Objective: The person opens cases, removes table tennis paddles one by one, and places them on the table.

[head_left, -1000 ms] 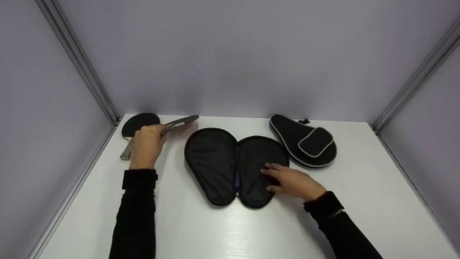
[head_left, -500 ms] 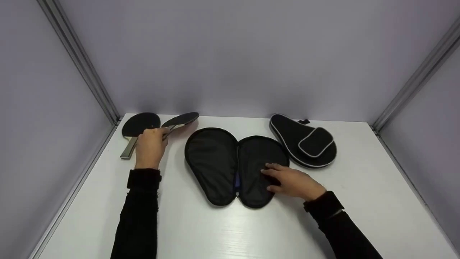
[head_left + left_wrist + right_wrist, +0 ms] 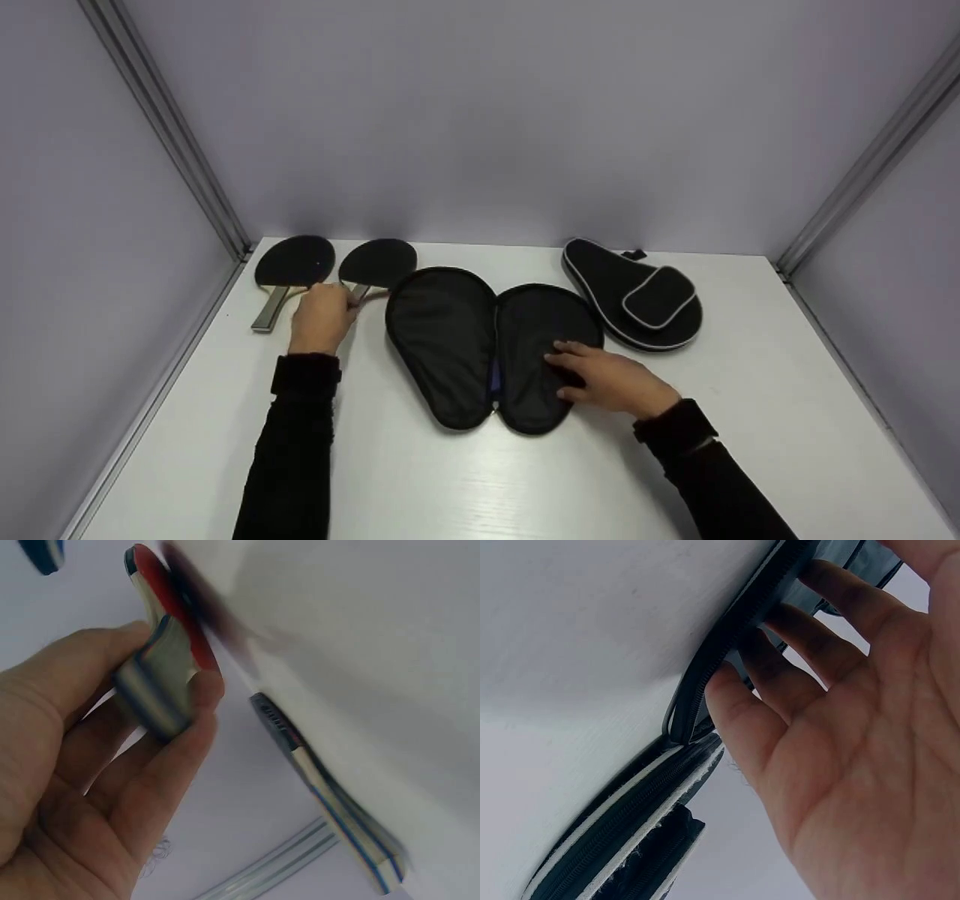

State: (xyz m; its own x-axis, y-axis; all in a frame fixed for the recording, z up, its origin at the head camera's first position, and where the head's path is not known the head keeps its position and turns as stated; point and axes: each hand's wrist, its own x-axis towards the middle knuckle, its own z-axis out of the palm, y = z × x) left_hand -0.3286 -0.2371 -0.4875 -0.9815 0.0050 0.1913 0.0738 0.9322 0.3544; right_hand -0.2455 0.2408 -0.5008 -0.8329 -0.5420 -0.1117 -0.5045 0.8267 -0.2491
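Observation:
My left hand [image 3: 321, 319] pinches the handle of a table tennis paddle [image 3: 379, 261], whose black face is up. In the left wrist view, thumb and fingers sit on either side of the paddle's handle [image 3: 166, 667], and red rubber shows on its other face. Left of that hand lies a second black-faced paddle [image 3: 295, 261]. A black paddle case [image 3: 442, 337] is spread open at the middle, its two halves joined along a zipper. On its right half rest the spread, slightly bent fingers of my right hand [image 3: 615, 379]; the right wrist view shows them at the zippered edge [image 3: 720, 637].
A closed black case with white piping [image 3: 589, 277] and a small pocket [image 3: 660, 297] lies at the back right, close against the open case. The white table [image 3: 480, 487] is bounded by a back wall [image 3: 480, 127] and side walls.
The held paddle has tipped from nearly edge-on to lying about flat, black face up. My left hand has come slightly right and nearer. My right hand and the cases have stayed put.

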